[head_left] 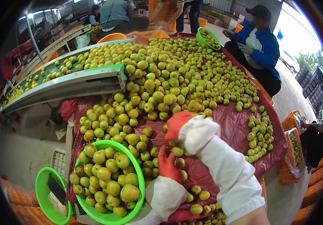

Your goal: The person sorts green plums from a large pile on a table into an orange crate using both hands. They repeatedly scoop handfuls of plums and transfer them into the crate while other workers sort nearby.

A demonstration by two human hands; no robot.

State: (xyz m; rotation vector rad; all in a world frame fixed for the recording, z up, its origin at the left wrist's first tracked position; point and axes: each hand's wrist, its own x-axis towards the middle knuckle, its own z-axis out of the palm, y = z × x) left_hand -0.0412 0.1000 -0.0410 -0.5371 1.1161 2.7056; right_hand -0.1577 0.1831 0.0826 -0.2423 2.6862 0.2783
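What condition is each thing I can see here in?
Left grip: red-gloved, hold unclear.
Right grip: red-gloved, hold unclear.
Fruit: heaped and scattered.
Red cloth: wrinkled, partly covered.
Conveyor: loaded; motion unclear.
Near green basket: heaped full.
Far green basket: holding fruit.
Lower-left green basket: no fruit visible.

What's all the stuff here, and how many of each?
Fruit: too many to count, green and reddish, across the middle.
Baskets: three, green, two front left, one far back.
Cloth: at least one, dark red, under fruit.
Conveyor: one nearby, pale and green, left.
Crates: many, mostly orange, around edges.
People: several, mixed clothing colours, back and right.
Sleeves: two, white, lower centre.
Left fingers: one hand, red glove, among fruit.
Right fingers: one hand, red glove, just beyond.
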